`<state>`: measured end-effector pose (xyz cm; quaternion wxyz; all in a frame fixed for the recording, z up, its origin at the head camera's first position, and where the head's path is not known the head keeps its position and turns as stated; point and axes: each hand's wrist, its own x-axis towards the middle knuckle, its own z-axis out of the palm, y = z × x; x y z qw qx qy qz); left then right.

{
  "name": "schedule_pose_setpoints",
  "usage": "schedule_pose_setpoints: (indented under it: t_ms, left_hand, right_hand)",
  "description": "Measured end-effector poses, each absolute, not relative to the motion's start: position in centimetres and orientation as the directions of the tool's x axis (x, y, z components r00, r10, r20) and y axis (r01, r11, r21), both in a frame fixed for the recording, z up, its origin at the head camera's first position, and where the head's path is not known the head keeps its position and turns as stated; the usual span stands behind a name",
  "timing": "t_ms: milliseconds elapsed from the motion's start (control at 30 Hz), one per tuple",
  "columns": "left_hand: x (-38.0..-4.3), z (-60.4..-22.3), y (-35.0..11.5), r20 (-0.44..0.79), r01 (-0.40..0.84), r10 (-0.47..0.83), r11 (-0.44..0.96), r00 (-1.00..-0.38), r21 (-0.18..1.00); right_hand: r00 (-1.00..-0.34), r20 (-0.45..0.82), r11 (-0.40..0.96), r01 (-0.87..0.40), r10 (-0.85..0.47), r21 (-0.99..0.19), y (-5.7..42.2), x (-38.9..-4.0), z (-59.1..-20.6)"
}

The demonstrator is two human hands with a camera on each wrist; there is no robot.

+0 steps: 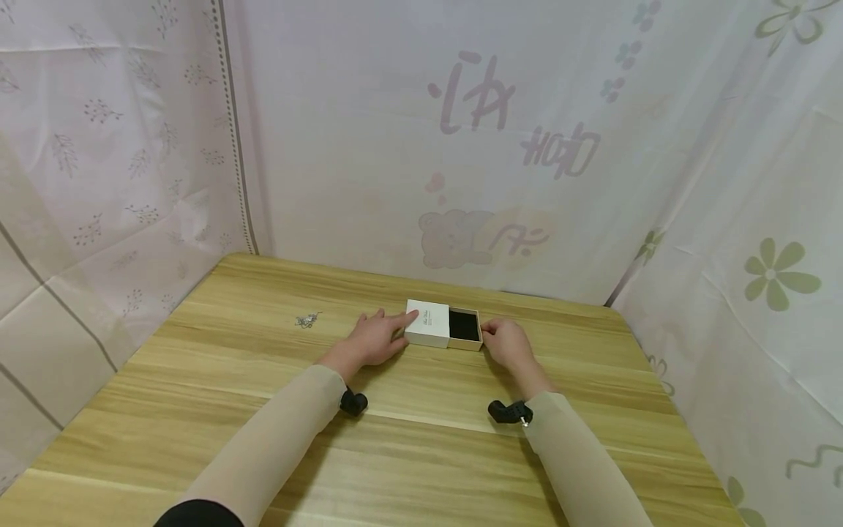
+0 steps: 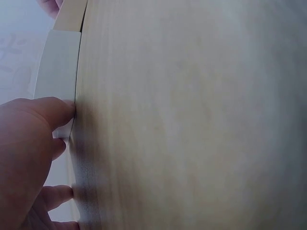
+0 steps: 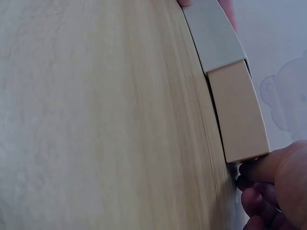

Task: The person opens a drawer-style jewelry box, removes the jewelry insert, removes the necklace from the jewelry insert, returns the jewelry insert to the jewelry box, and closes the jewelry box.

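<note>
A small gift box lies on the table, made of a white sleeve (image 1: 426, 331) with dark print and a tan drawer (image 1: 465, 344) that sticks out to the right. Black lining (image 1: 464, 326) shows inside the drawer. My left hand (image 1: 375, 340) holds the sleeve at its left end, index finger on top and thumb against the near side (image 2: 60, 72). At the drawer's right end my right hand (image 1: 508, 342) pinches the edge with thumb and fingertips, the other fingers curled below, as the right wrist view shows beside the drawer's tan side (image 3: 238, 112).
A small tangled silvery chain (image 1: 307, 320) lies on the wooden table (image 1: 421, 454), left of the box. Patterned cloth (image 1: 342, 146) hangs behind the table's far edge and along both sides. Dark wrist cameras (image 1: 353, 402) sit at both cuffs.
</note>
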<state>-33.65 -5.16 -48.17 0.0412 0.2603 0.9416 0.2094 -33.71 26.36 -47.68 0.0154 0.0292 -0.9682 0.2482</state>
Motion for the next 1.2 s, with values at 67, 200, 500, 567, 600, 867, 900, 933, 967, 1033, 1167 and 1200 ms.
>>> schedule_pose_setpoints:
  t_ms: [67, 200, 500, 567, 600, 867, 900, 933, 967, 1033, 1167, 1200]
  left_hand:
    - [-33.6, -48.1, -5.2, 0.031, 0.472, 0.506, 0.778, -0.862, 0.415]
    - [-33.6, -48.2, -5.2, 0.032, 0.472, 0.505, 0.778, -0.862, 0.416]
    - [-33.8, -48.5, -5.1, 0.039, 0.471, 0.507, 0.768, -0.861, 0.433]
    - [-33.8, -48.5, -5.2, 0.033, 0.472, 0.507, 0.776, -0.861, 0.418]
    - [-33.8, -48.5, -5.1, 0.034, 0.473, 0.506, 0.777, -0.862, 0.416]
    - [-33.5, -48.3, -5.1, 0.043, 0.475, 0.508, 0.769, -0.86, 0.427]
    - [-33.5, -48.2, -5.1, 0.043, 0.474, 0.507, 0.769, -0.861, 0.429]
    - [-33.5, -48.2, -5.1, 0.042, 0.474, 0.508, 0.767, -0.861, 0.433]
    - [-33.5, -48.2, -5.1, 0.043, 0.474, 0.508, 0.765, -0.86, 0.437]
    - [-33.6, -48.6, -5.2, 0.055, 0.48, 0.511, 0.76, -0.858, 0.439]
    - [-33.6, -48.6, -5.3, 0.054, 0.48, 0.511, 0.759, -0.858, 0.439]
    - [-33.6, -48.6, -5.3, 0.053, 0.48, 0.511, 0.762, -0.858, 0.434]
  right_hand:
    - [-0.997, 0.053, 0.878, -0.069, -0.05, -0.474, 26.2, -33.7, -47.6]
    - [-0.997, 0.057, 0.876, -0.065, -0.043, -0.479, 25.8, -33.6, -47.6]
    - [-0.997, 0.068, 0.873, -0.068, -0.04, -0.483, 24.9, -33.6, -47.5]
    - [-0.997, 0.066, 0.87, -0.069, -0.043, -0.487, 24.6, -33.6, -47.4]
    - [-0.997, 0.066, 0.87, -0.072, -0.045, -0.488, 24.5, -33.6, -47.4]
    - [-0.997, 0.061, 0.876, -0.069, -0.045, -0.478, 23.9, -33.8, -47.4]
    - [-0.997, 0.059, 0.876, -0.068, -0.045, -0.477, 23.8, -33.8, -47.4]
    - [-0.997, 0.059, 0.879, -0.07, -0.048, -0.472, 23.7, -33.8, -47.4]
    - [-0.997, 0.059, 0.879, -0.072, -0.05, -0.471, 23.7, -33.8, -47.4]
    - [-0.997, 0.054, 0.878, -0.07, -0.05, -0.473, 23.5, -33.9, -47.4]
    - [-0.998, 0.048, 0.879, -0.061, -0.043, -0.473, 23.4, -33.8, -47.4]
    - [-0.998, 0.047, 0.879, -0.057, -0.04, -0.474, 23.4, -33.8, -47.4]
